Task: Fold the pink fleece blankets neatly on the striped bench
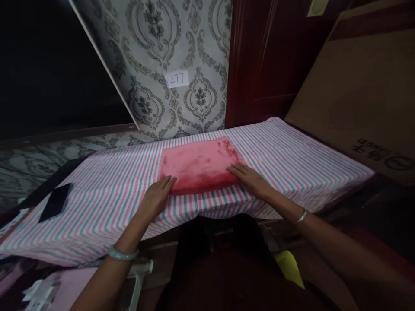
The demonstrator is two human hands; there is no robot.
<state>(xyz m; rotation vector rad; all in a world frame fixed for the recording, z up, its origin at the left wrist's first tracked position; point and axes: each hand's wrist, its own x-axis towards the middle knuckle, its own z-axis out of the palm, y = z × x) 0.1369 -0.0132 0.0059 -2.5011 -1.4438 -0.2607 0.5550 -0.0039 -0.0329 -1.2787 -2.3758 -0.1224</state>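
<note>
A pink, soft-looking folded cloth (199, 162) with darker red patches lies as a flat rectangle on the striped tablecloth (110, 190). My left hand (156, 195) rests at its near left corner, fingers stretched out over the edge. At the near right corner, my right hand (251, 178) lies with its fingers extended on top of the cloth. Both thumbs are hard to make out. A pale bangle circles my left wrist, and a thin silver one my right.
A dark phone (55, 202) lies at the table's left. A large dark screen (58, 65) stands behind it. On the right leans a big cardboard box (359, 95). A paper label reading 277 (177, 78) is on the patterned wall, beside a dark red door (259, 56).
</note>
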